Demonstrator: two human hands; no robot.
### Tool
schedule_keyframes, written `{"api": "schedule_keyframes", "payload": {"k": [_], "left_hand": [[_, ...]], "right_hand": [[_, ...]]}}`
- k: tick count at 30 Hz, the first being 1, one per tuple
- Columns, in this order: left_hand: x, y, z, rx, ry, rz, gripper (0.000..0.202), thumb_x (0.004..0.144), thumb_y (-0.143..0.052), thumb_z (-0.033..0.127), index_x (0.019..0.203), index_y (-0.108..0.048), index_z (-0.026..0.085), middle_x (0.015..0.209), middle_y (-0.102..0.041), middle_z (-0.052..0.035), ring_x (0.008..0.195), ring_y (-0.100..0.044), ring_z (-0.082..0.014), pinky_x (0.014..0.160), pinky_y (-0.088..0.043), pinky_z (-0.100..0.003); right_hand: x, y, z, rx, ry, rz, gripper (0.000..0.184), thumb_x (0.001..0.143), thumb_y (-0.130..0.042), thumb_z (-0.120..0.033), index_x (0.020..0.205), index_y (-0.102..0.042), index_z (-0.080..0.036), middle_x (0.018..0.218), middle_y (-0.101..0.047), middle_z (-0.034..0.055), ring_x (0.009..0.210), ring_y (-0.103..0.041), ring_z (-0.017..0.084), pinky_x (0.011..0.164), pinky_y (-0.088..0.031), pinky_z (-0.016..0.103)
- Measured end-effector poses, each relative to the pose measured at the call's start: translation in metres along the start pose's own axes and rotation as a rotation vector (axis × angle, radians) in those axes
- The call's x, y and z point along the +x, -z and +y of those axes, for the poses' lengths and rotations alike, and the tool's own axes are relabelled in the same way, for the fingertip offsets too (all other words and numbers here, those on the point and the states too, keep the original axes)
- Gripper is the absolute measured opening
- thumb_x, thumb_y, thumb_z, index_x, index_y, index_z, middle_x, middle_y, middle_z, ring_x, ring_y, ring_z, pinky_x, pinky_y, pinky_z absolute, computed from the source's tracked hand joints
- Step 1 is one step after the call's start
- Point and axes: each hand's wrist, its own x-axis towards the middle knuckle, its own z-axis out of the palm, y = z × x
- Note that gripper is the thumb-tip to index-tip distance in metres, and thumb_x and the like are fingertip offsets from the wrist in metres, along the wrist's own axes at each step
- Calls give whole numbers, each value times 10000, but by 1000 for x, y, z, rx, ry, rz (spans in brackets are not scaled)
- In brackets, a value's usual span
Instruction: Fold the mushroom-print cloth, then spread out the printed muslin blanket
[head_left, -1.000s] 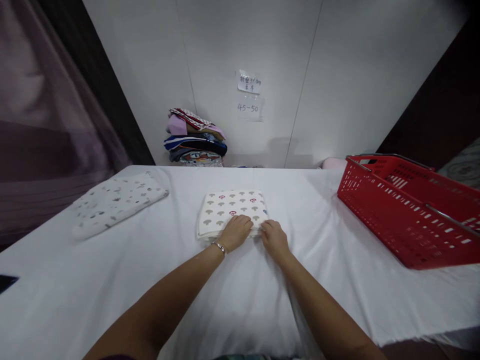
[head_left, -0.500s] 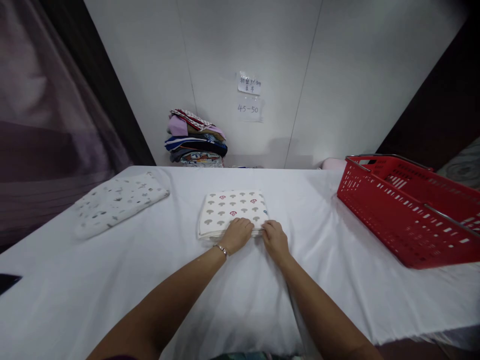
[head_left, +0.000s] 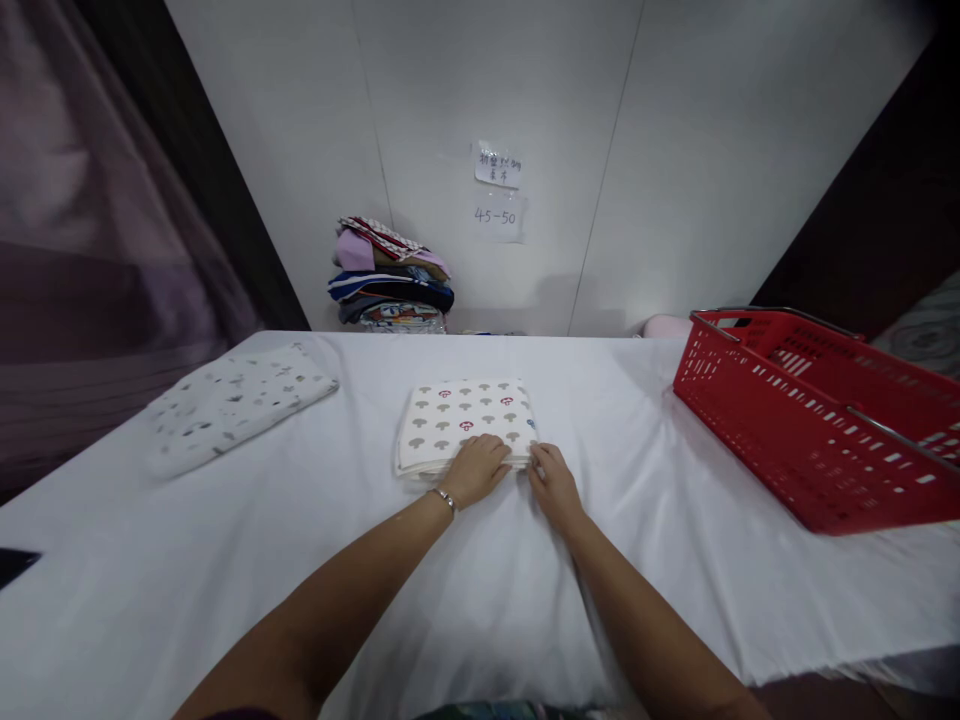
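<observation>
A folded white cloth (head_left: 457, 408) with rows of grey mushrooms and a few red and blue ones lies in the middle of the white-covered table (head_left: 360, 580). My left hand (head_left: 480, 468), a bracelet on its wrist, has its fingers curled over the cloth's front edge, right of the middle. At the front right corner, the fingertips of my right hand (head_left: 553, 482) are pinched on the layered edge. Both thumbs are partly hidden.
To the right stands a red plastic basket (head_left: 795, 440) with metal handles. Another folded cloth (head_left: 240, 400), white with small dark prints, lies at the left. Behind the table's far edge, folded fabrics (head_left: 394, 280) are stacked against the wall, below and left of paper signs (head_left: 499, 215).
My right hand has shifted slightly to the right along the cloth's corner. My left hand stays nearly in place, and the cloth has hardly moved.
</observation>
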Motion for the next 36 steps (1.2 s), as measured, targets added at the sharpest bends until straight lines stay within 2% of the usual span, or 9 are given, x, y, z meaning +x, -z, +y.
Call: {"api": "schedule_keyframes", "payload": {"k": [4,9,15,21,30,36], "left_hand": [[6,-3,4,-34,13,16,173,856,-502,304,989,-554,204,972,-565,-50,931,-494,-196,786,-387,-341],[14,-4,11,-19,9,15,129,843,-528,269,943,-568,197,989,-567,-50,933,-496,-192,773,-389,-332],[22,-4,15,51,-8,-8,95,854,-502,238,844,-574,177,912,-572,-53,890,-505,-194,763,-385,-340],[22,-8,14,48,4,35,103,858,-486,232,838,-566,169,899,-571,-52,883,-499,-193,762,-383,-341],[22,-12,13,65,-24,49,97,856,-482,221,845,-561,166,905,-568,-54,875,-497,-196,759,-386,-343],[19,-15,13,54,-24,63,88,863,-475,219,865,-550,173,927,-564,-56,894,-490,-196,782,-383,-346]], "right_hand": [[0,-5,6,142,-77,63,304,813,-456,-201,1098,-562,-215,1099,-515,80,918,-550,174,754,-509,312],[1,-7,4,181,-161,113,264,783,-490,-225,1026,-591,-198,1037,-514,69,810,-553,154,679,-506,297],[4,-7,-6,122,-208,125,259,776,-499,-221,1018,-590,-205,959,-523,48,776,-551,149,714,-495,302],[6,-5,-15,39,-218,116,273,790,-478,-236,1044,-576,-212,947,-532,35,814,-542,153,740,-468,300],[7,-11,-8,46,-220,140,258,793,-443,-216,1016,-573,-210,953,-551,33,784,-555,145,718,-461,287],[8,-11,-9,-71,-189,115,271,798,-410,-219,1028,-553,-210,948,-548,22,793,-547,143,699,-445,272]]}}
